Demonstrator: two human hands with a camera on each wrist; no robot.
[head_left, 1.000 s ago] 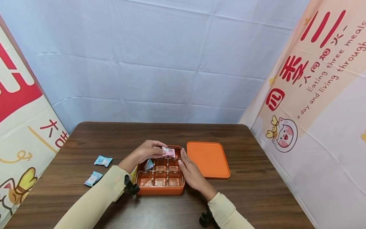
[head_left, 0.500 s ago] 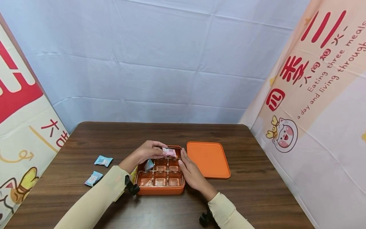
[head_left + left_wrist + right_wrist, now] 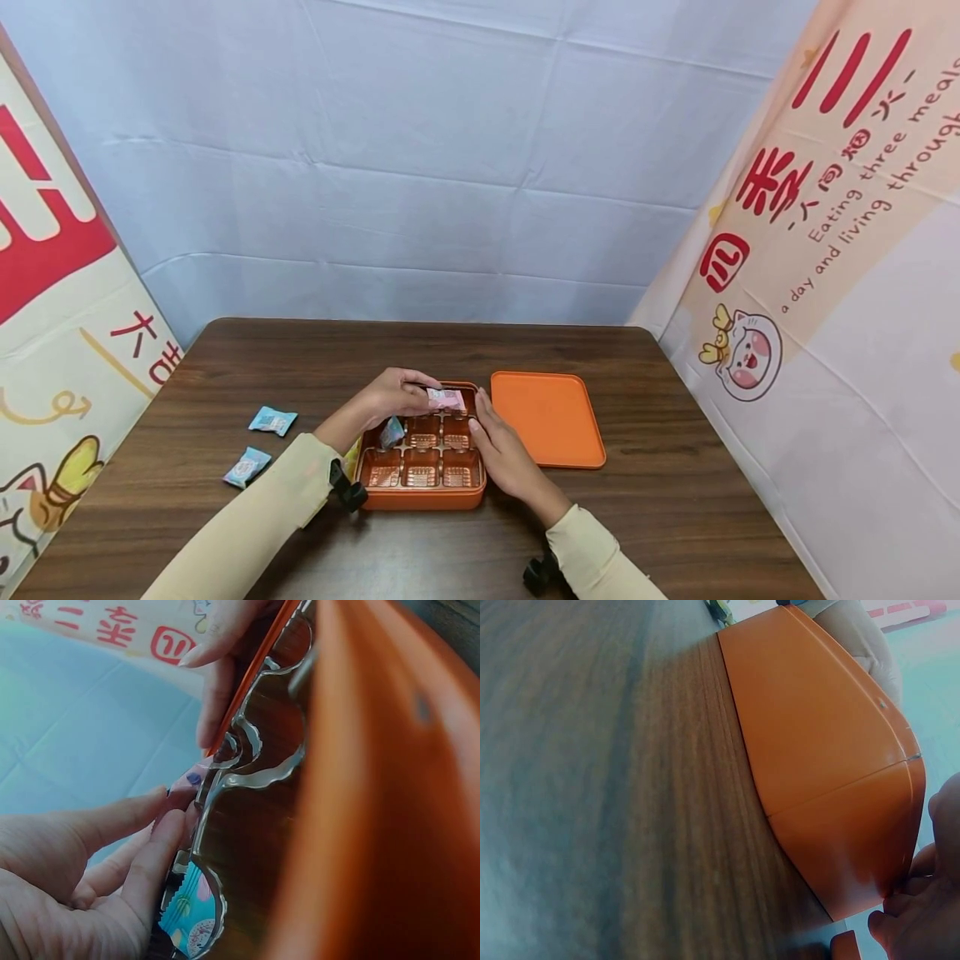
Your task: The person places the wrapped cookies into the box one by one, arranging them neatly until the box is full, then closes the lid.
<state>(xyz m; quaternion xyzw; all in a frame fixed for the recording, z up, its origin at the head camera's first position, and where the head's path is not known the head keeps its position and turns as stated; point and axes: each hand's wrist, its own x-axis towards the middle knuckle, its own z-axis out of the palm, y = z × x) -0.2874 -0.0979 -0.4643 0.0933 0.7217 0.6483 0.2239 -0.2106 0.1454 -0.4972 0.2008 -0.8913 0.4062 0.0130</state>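
My left hand [image 3: 392, 393] pinches a pink wrapped sweet [image 3: 447, 400] between thumb and fingers, over the back row of an orange box [image 3: 423, 499]. The box has a clear plastic insert divided into several compartments. One blue wrapped sweet [image 3: 192, 911] sits in a compartment on the left side, below the left fingers. Along the box's right side lies my right hand [image 3: 510, 458], its fingers fairly straight against the rim. In the right wrist view the right fingers [image 3: 919, 900] are at the box's corner.
The flat orange lid [image 3: 547, 419] lies right of the box. Two blue wrapped sweets, one farther back [image 3: 273, 421] and one nearer [image 3: 247, 468], lie at the left. A yellow packet [image 3: 350, 458] shows beside the box, partly behind the left sleeve.
The pink sweet in my left hand has shifted very slightly to the right. The right hand keeps its place at the box's side.
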